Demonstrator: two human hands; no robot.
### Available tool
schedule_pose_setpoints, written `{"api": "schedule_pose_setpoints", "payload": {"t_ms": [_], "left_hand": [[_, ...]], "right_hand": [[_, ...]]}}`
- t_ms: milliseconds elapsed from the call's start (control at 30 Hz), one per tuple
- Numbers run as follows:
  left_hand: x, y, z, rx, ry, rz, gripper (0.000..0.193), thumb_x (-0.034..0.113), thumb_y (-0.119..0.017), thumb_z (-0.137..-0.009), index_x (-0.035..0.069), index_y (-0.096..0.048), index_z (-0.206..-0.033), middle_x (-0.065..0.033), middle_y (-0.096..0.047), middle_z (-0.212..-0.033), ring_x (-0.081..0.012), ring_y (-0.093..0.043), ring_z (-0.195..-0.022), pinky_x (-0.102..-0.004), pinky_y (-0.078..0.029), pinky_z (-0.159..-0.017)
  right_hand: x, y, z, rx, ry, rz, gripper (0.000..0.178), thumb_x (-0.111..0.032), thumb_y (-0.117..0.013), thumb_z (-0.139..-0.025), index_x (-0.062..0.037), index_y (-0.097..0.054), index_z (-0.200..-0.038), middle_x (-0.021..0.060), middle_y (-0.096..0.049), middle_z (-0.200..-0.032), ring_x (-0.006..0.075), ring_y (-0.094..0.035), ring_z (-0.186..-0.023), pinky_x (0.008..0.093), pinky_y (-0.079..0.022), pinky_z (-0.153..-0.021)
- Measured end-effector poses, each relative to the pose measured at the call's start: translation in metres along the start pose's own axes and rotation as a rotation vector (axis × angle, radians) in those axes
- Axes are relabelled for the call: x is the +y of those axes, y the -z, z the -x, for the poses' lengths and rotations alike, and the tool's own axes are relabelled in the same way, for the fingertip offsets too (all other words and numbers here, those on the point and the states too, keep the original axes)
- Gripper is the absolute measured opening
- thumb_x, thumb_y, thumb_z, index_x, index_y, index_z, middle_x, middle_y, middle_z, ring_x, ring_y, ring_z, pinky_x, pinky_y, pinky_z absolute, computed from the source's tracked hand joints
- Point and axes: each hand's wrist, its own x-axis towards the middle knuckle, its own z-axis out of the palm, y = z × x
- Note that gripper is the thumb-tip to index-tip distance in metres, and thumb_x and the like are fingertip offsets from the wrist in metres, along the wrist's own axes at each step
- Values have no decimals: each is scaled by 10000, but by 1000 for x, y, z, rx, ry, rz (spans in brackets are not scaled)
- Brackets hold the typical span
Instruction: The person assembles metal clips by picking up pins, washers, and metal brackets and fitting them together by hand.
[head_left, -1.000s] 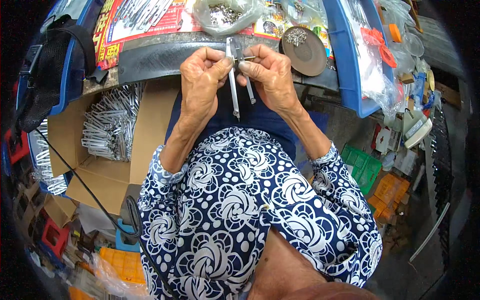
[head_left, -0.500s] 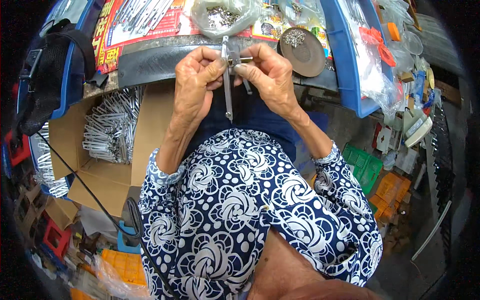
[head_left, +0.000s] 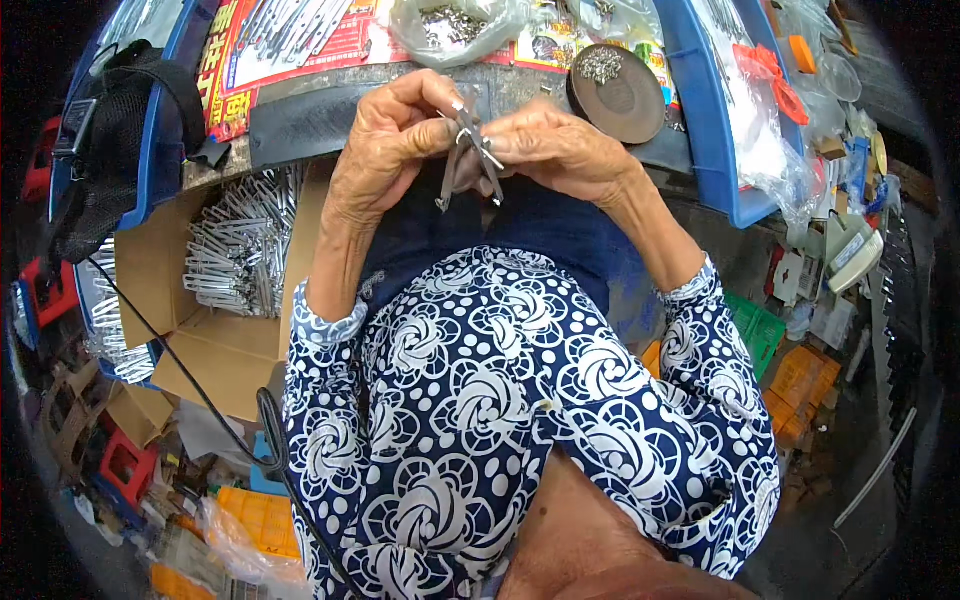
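Observation:
Over the front edge of the workbench [head_left: 310,125], both hands are raised close together around a crossed metal linkage [head_left: 462,165]. It is made of narrow grey bars spread like a V, with their lower ends pointing toward me. My left hand [head_left: 395,145] pinches its upper end between thumb and fingers. From the other side, the fingers of my right hand [head_left: 570,150] close on the linkage near the crossing. Those fingers partly hide the joint, and any small part there is too small to make out.
A clear bag of small metal parts [head_left: 450,25] lies beyond my hands, beside a dark round dish [head_left: 640,110] with tiny pieces. Blue trays [head_left: 735,190] flank the bench. Lower left stands a cardboard box [head_left: 215,375] full of metal linkages; a black cable [head_left: 190,375] hangs past it.
The linkage has turned from nearly upright with one long bar pointing at me to a spread V. My right hand has rotated to lie more sideways; the view has shifted slightly.

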Motion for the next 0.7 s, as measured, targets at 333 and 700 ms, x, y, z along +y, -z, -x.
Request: {"api": "schedule_pose_setpoints", "payload": {"t_ms": [333,700], "left_hand": [[-2,10,-3,-162,-47,71,133,43,-632,-728,20,-539,-820,-30,-528,-830,-102,-506,-773,-203,-420,-707],[3,5,7,46,36,-108,276,200,-631,-758,11,-537,-935,-9,-543,-868,-52,-478,-747,-168,-379,-652]], "right_hand": [[9,-8,-4,-115,-18,-210,280,-210,-528,-822,54,-603,-881,119,-610,-829,156,-557,-706,239,-419,-642],[20,-5,-8,32,50,-125,278,-203,-555,-796,69,-589,-846,88,-567,-756,116,-455,-619,233,-370,-585]]}}
